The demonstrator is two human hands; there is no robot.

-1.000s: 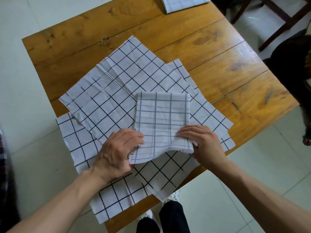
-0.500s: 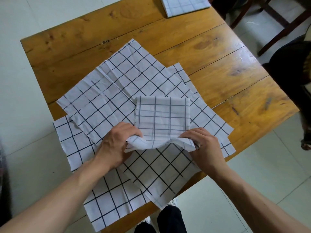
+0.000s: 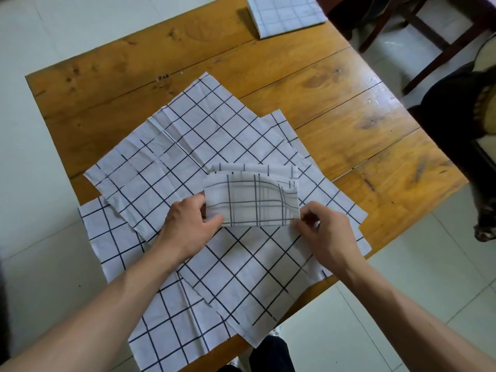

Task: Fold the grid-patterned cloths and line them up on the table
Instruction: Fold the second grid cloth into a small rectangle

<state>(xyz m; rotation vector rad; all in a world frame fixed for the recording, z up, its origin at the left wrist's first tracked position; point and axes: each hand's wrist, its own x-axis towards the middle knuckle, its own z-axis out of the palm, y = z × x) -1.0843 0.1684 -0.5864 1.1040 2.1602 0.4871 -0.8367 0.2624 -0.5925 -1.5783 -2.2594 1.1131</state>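
Nearest the person, two unfolded grid cloths [image 3: 249, 280] overlap and hang over the near edge of the tabletop [image 3: 349, 108]. Above them the left hand [image 3: 188, 224] pinches the left end of a half-folded cloth [image 3: 252, 202], and the right hand [image 3: 326, 230] pinches its right end, the near flap lifted over the far one. Beyond it lies a third spread cloth [image 3: 188, 146]. At the tabletop's far edge rests a folded cloth [image 3: 284, 14].
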